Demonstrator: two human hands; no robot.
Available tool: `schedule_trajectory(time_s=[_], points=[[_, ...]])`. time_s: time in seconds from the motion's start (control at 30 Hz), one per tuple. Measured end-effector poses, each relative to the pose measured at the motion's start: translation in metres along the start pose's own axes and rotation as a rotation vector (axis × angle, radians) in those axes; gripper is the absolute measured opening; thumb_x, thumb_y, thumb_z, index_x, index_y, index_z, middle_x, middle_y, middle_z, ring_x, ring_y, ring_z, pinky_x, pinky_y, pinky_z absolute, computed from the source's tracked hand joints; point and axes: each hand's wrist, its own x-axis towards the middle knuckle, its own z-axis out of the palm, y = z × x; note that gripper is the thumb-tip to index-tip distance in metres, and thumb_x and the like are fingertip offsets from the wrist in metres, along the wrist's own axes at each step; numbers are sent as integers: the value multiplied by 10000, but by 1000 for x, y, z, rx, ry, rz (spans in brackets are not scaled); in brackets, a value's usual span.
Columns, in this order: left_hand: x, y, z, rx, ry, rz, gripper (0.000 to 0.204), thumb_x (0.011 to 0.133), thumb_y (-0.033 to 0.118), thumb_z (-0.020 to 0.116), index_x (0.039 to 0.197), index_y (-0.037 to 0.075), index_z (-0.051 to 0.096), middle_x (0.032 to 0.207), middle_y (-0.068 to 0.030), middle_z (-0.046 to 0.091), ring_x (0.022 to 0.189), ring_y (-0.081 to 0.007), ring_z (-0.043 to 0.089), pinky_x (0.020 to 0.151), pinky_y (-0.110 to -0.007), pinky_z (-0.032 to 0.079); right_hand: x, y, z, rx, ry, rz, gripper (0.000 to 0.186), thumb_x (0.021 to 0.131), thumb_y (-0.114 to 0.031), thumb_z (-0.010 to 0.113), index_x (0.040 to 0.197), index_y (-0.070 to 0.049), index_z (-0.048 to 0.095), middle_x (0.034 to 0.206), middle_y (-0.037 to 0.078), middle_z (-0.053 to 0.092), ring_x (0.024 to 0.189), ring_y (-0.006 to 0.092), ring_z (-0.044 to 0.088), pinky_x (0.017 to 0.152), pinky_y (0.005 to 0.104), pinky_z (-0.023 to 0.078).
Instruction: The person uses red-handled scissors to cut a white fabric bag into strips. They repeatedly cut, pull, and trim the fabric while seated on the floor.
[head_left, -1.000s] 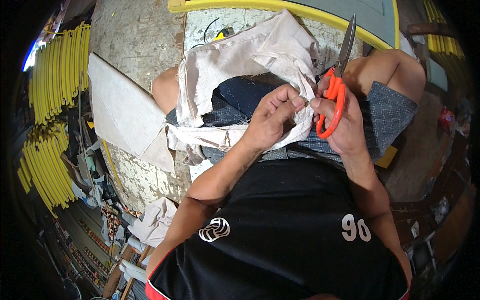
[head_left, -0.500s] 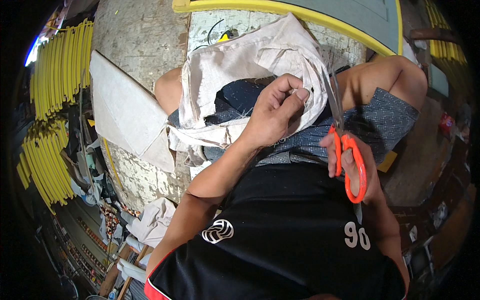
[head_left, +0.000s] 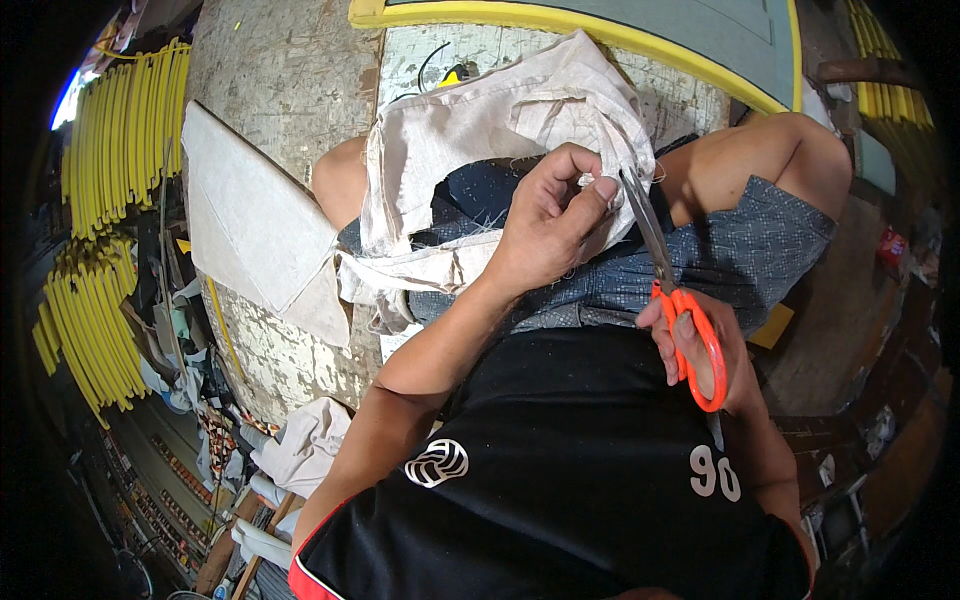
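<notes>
Presently, left hand [head_left: 552, 222]: thumb and bent forefinger are clamped on the off-white woven cloth [head_left: 470, 115], toward its right-hand end.
Right hand [head_left: 737, 345]: wrapped on the orange handles of the scissors [head_left: 667, 283], right of the cloth and on its near side; well apart from the left hand.
Scissor blades [head_left: 652, 235]: metal, directed away from the wearer; tips overlap the right-hand band of the cloth in the view, and contact cannot be told.
Cloth: spread over the lap; wide central opening, loose threads along the cut edges, folds bunched at the right-hand end.
Pointed fabric panel [head_left: 245, 215]: off-white, left of the cloth and meeting it at one corner; whether the two are joined cannot be told.
Patterned shorts [head_left: 770, 225]: dark grey, beneath the cloth and visible through its opening.
Worn board [head_left: 280, 90]: flaking paint, under and beyond the cloth.
Yellow-edged grey panel [head_left: 640, 22]: beyond the cloth.
Yellow tubes [head_left: 120, 140]: row well to the left of the cloth.
Crumpled fabric [head_left: 312, 440]: off-white, left of the cloth and nearer the wearer.
</notes>
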Motion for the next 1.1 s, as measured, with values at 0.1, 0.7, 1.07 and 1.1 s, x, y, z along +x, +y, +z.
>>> schedule_trajectory(time_s=[0.1, 0.7, 1.07, 1.1], points=[[0, 1, -1, 13, -7, -6, 71, 1003, 92, 560, 1012, 48, 505, 678, 30, 517, 466, -14, 411, 389, -201, 295, 1, 0, 0, 3, 19, 22, 280, 964, -283, 616, 1023, -10, 632, 639, -32, 510, 532, 30, 487, 498, 200, 415], [0, -1, -4, 144, 0, 69, 73, 985, 82, 587, 1012, 36, 537, 787, 37, 555, 663, -10, 470, 553, -194, 382, 1, 7, -3, -82, 80, 26, 255, 937, -297, 662, 963, -43, 660, 676, -36, 551, 515, 19, 488, 469, 188, 410], [-3, -2, -1, 164, -14, 26, 75, 993, 90, 577, 1008, 44, 520, 801, 30, 547, 619, -6, 446, 501, -183, 361, 3, 7, 1, -145, 146, -4, 185, 944, -214, 676, 978, -33, 660, 767, 0, 627, 584, 19, 515, 494, 180, 400], [-3, -2, -1, 145, -16, 22, 75, 995, 92, 574, 1008, 46, 517, 797, 30, 545, 605, -4, 439, 486, -181, 348, 3, 4, 0, -168, 137, 20, 176, 941, -200, 680, 980, -30, 660, 784, 5, 636, 594, 19, 520, 496, 180, 398]])
